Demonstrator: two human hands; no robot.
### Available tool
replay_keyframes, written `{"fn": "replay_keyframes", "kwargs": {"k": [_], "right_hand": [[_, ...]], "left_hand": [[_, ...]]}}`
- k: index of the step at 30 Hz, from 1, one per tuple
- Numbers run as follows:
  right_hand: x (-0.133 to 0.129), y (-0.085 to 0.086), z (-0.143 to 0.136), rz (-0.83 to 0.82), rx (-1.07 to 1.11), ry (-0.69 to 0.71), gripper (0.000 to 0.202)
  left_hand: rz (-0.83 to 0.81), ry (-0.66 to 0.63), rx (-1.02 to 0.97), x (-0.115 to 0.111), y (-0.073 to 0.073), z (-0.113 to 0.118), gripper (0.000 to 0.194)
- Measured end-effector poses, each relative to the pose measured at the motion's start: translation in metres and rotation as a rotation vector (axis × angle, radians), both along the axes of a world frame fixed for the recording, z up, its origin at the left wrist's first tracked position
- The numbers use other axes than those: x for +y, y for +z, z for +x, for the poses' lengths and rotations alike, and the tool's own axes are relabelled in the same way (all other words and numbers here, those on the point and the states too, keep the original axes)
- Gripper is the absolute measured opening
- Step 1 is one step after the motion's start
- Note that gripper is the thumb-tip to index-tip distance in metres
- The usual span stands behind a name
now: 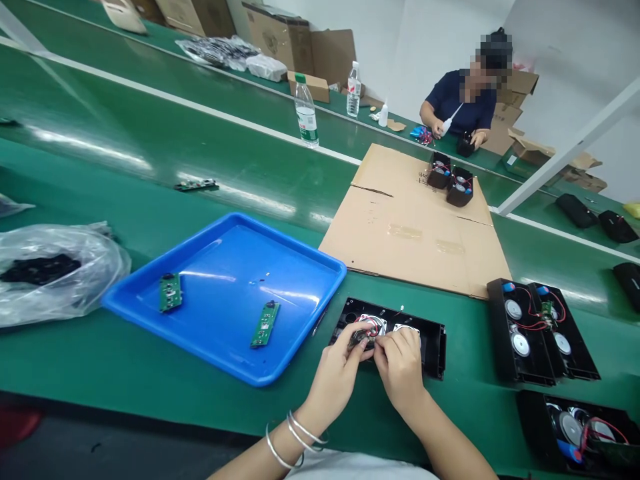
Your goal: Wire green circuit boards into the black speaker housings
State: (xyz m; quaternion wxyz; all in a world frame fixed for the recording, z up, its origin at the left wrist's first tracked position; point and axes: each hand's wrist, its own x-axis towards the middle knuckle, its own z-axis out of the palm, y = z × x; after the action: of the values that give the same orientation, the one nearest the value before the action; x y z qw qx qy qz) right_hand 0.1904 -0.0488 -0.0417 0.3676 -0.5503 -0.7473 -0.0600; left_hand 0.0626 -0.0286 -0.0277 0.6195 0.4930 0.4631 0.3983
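A black speaker housing (433,343) lies on the green bench in front of me, two round speaker drivers set inside it. Over its left half, my left hand (340,363) is closed around a small dark circuit board (358,337); a loop of red wire shows above the fingers. My right hand (403,363) is pinched against the board's right end. What sits between its fingertips is too small and hidden to make out. Part of the right-hand driver (407,328) shows behind my right hand.
Left of the housing, a blue tray (210,333) holds two green circuit boards (265,325). Wired speaker housings (520,343) stand on the right. Beyond are a cardboard sheet (405,233), a water bottle (306,117) and a co-worker (460,107) holding a white squeeze bottle. A plastic bag (100,267) lies far left.
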Motion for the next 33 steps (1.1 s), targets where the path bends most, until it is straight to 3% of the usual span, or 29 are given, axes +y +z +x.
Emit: {"fn": "replay_keyframes", "kwargs": {"k": [5,11,15,21,25,28,30,33], "right_hand": [[0.003,0.005,0.006,-0.114,0.061,0.083,0.020],[0.005,0.008,0.012,-0.250,0.103,0.038,0.016],[0.008,0.007,0.013,-0.224,0.013,0.073,0.014],[0.009,0.005,0.008,-0.195,-0.055,-0.013,0.011],[0.006,0.013,0.016,-0.285,0.044,0.016,0.011],[0.009,0.016,0.032,-0.274,0.209,-0.136,0.010],[0.017,0.015,0.044,-0.282,0.174,-0.251,0.011],[0.032,0.013,0.052,-0.370,0.077,-0.235,0.008]], "left_hand": [[-0.027,-0.012,-0.011,0.001,0.001,-0.002,0.021],[-0.048,-0.068,-0.036,0.006,0.004,-0.007,0.020],[-0.058,-0.088,-0.037,0.008,0.002,-0.009,0.021],[-0.075,-0.108,-0.035,0.010,0.000,-0.006,0.028],[-0.082,-0.067,-0.036,0.006,0.000,-0.005,0.033],[-0.073,-0.029,0.005,0.002,0.001,-0.006,0.034],[-0.063,-0.033,0.050,0.001,0.002,-0.006,0.035],[-0.025,-0.049,0.108,0.000,0.001,-0.005,0.035]]}}
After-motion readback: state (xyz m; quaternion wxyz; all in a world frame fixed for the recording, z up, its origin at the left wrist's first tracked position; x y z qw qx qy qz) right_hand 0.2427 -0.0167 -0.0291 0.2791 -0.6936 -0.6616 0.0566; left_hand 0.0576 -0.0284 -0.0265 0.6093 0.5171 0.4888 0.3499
